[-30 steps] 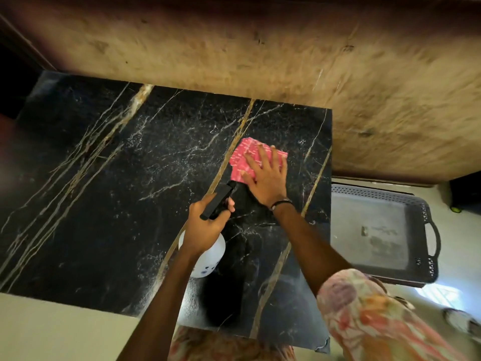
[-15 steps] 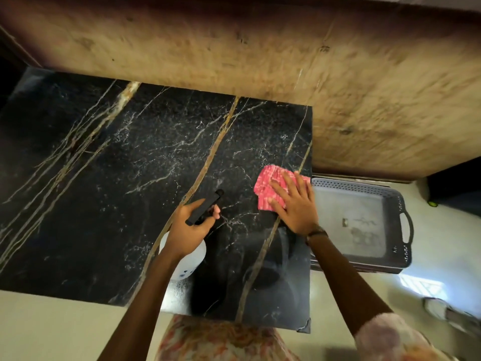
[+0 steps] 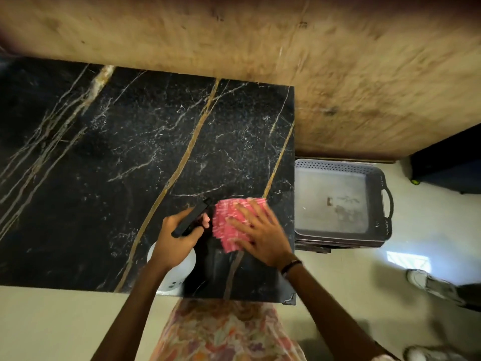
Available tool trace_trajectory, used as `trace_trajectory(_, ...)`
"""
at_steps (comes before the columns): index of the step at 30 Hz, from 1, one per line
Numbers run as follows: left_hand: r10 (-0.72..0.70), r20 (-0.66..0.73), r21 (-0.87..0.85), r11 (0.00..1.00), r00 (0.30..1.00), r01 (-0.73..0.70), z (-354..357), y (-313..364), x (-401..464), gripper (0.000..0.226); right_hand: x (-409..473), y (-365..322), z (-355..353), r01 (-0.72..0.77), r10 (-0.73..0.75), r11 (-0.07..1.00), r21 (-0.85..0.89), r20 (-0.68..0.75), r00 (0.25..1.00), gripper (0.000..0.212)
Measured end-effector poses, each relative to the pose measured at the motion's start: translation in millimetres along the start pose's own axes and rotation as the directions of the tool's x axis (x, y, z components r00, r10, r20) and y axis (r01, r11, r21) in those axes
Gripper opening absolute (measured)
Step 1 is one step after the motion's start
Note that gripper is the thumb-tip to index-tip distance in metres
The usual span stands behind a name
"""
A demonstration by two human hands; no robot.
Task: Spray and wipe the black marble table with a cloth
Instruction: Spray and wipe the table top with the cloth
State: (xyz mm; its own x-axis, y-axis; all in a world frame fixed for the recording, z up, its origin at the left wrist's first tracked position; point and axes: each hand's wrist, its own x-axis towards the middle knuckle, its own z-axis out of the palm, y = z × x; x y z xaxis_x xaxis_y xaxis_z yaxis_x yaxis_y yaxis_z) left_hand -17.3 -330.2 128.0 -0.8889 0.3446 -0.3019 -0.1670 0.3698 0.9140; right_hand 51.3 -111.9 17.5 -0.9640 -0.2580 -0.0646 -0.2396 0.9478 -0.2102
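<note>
Left hand (image 3: 175, 237) fingers grasp spray bottle (image 3: 173, 269); right hand (image 3: 260, 234) flat on cloth (image 3: 229, 222)

Pretty plain room tbh. The wall (image 3: 260, 40) behind is a mottled tan-brown, kind of scuffed and streaky looking. Floor (image 3: 52, 324) is pale cream and glossy, with a bright patch of light (image 3: 407, 260) reflecting off it on the right. A grey plastic basket (image 3: 338, 165) with perforated sides and a handle sits on the floor against the wall. Some dark piece of furniture (image 3: 447, 165) pokes in at the far right, and a white sneaker (image 3: 429, 282) shows near the edge.
</note>
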Motion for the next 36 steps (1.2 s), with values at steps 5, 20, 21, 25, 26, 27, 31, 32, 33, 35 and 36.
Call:
trace_trajectory(5, 0.0, -0.001, -0.003, 1.0, 1.0, 0.0, -5, -7, -10, 0.017, 4, 80, -17, -0.321, 0.321, 0.947, 0.001, -0.044, 0.946, 0.056)
trace_trajectory(20, 0.021, 0.025, 0.006, 1.0, 0.999, -0.021, -25, -17, -45, 0.028, -22, -132, 28, -0.093, 0.093, 0.994, 0.056, 0.003, 0.996, 0.055)
trace_trajectory(21, 0.018, 0.024, -0.005, 1.0, 1.0, -0.018, -29, -20, -47, 0.028, -37, -133, 30, -0.07, 0.069, 0.996, 0.053, 0.019, 0.997, 0.053)
trace_trajectory(25, 0.038, 0.036, -0.023, 0.999, 0.999, -0.037, -40, -27, -56, 0.027, -64, -96, 20, -0.055, 0.055, 0.998, 0.013, 0.054, 0.997, 0.053)
trace_trajectory(26, 0.04, 0.037, -0.017, 0.999, 0.999, -0.039, -41, -29, -58, 0.028, -65, -80, 15, -0.095, 0.095, 0.995, 0.01, 0.048, 0.994, 0.053)
trace_trajectory(27, 0.038, 0.032, -0.011, 0.999, 0.999, -0.037, -42, -30, -61, 0.03, -65, -64, 11, -0.15, 0.15, 0.989, -0.001, 0.038, 0.988, 0.053)
trace_trajectory(31, 0.013, 0.029, -0.028, 1.0, 0.999, -0.012, -45, -35, -71, 0.026, -55, 2, -5, -0.419, 0.42, 0.907, -0.035, 0.027, 0.907, 0.063)
trace_trajectory(32, 0.009, 0.028, -0.031, 0.999, 1.0, -0.009, -45, -35, -73, 0.024, -52, 11, -8, -0.463, 0.464, 0.886, -0.022, 0.03, 0.885, 0.065)
trace_trajectory(33, 0.009, 0.024, -0.027, 1.0, 1.0, -0.008, -46, -36, -75, 0.024, -50, 15, -9, -0.495, 0.495, 0.869, -0.012, 0.026, 0.868, 0.067)
trace_trajectory(35, 0.011, 0.019, -0.022, 1.0, 1.0, -0.011, -48, -37, -79, 0.024, -51, 5, -4, -0.555, 0.555, 0.832, 0.012, -0.008, 0.832, 0.067)
trace_trajectory(36, 0.01, 0.013, -0.027, 1.0, 1.0, -0.009, -48, -38, -81, 0.024, -53, -6, 1, -0.589, 0.59, 0.807, 0.033, -0.032, 0.807, 0.065)
